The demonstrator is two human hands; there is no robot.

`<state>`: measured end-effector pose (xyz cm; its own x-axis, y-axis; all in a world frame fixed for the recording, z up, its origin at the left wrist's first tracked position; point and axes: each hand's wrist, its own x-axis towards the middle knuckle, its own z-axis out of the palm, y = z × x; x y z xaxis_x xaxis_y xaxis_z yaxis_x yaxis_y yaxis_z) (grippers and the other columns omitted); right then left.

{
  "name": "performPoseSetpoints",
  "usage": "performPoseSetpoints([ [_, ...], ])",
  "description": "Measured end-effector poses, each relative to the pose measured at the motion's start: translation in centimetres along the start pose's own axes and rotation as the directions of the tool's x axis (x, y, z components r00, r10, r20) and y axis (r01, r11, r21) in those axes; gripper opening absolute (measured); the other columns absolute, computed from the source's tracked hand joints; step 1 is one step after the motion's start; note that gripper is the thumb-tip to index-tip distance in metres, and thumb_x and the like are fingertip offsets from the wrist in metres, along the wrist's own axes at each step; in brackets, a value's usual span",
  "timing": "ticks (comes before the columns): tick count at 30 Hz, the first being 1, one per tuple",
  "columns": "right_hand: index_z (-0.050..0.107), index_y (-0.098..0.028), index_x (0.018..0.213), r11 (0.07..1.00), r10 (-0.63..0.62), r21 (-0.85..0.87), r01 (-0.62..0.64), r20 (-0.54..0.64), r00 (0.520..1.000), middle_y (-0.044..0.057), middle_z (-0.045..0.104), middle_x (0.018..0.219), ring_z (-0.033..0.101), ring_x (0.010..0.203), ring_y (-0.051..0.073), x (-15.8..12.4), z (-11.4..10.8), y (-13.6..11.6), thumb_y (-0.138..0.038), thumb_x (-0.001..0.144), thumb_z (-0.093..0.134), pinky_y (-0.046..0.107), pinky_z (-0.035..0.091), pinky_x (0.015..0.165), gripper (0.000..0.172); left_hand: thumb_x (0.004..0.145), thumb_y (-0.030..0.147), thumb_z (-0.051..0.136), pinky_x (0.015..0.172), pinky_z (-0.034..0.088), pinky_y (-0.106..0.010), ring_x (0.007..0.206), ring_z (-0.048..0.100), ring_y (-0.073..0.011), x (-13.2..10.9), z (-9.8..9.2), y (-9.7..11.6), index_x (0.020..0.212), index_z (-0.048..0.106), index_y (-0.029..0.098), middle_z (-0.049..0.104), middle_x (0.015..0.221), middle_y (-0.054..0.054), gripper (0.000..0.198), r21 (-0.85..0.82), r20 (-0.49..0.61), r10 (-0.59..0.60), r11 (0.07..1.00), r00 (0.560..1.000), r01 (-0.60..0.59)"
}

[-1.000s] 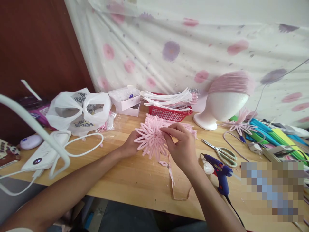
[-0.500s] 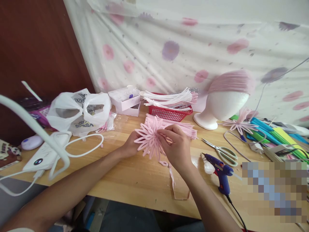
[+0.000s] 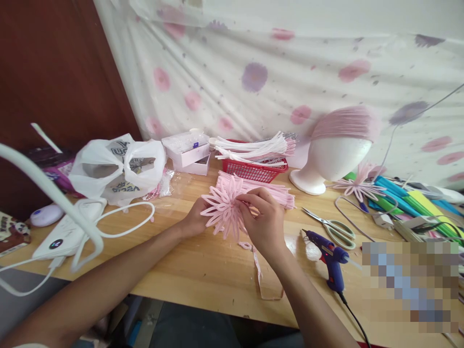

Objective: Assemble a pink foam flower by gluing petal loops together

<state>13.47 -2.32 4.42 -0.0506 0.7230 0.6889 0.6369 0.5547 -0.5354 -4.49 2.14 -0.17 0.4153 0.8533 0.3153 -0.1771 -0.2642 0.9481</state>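
Observation:
A pink pipe-cleaner flower (image 3: 222, 205) with many looped petals is held up over the middle of the table. My left hand (image 3: 195, 218) grips it from behind on the left, and its fingertips are hidden by the petals. On the other side my right hand (image 3: 264, 217) pinches near the flower's centre with thumb and forefinger. Behind the flower lies a bundle of pink pipe cleaners (image 3: 279, 194). Below it, a small pink loop (image 3: 245, 245) and a narrow tape measure (image 3: 257, 270) rest on the wood.
Right of my hands are scissors (image 3: 335, 231) and a blue glue gun (image 3: 328, 256). A red basket (image 3: 253, 170) of pipe cleaners and a foam head (image 3: 337, 159) stand behind. To the left are a plastic bag (image 3: 118, 169), a white power bank (image 3: 70, 227) and a curved white arm (image 3: 54, 191).
The view has shifted very slightly. Both hands keep their hold on the flower, with hardly any visible movement.

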Motion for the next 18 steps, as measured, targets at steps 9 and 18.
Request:
performPoseSetpoints([
  [9, 0.077, -0.022, 0.094, 0.989, -0.124, -0.085, 0.120, -0.047, 0.991, 0.005, 0.066, 0.087, 0.064, 0.079, 0.017, -0.1, 0.2, -0.3, -0.017, 0.092, 0.064, 0.032, 0.054, 0.070, 0.014, 0.072, 0.040, 0.086, 0.076, 0.058, -0.040, 0.088, 0.072, -0.0336, 0.0, 0.0, 0.0, 0.084, 0.078, 0.015, 0.079, 0.088, -0.010, 0.029, -0.011, -0.010, -0.006, 1.000, 1.000, 0.006],
  [18, 0.075, -0.024, 0.095, 0.989, -0.103, -0.129, 0.075, -0.226, 0.969, 0.005, 0.067, 0.089, 0.067, 0.084, 0.020, -0.9, -1.0, -1.2, -0.017, 0.095, 0.062, 0.036, 0.056, 0.074, 0.015, 0.068, 0.034, 0.090, 0.086, 0.060, -0.040, 0.091, 0.075, -0.0290, -0.1, -0.2, -0.7, 0.092, 0.079, 0.013, 0.079, 0.092, -0.012, 0.033, -0.034, -0.022, 0.023, 0.999, 0.999, -0.024],
])
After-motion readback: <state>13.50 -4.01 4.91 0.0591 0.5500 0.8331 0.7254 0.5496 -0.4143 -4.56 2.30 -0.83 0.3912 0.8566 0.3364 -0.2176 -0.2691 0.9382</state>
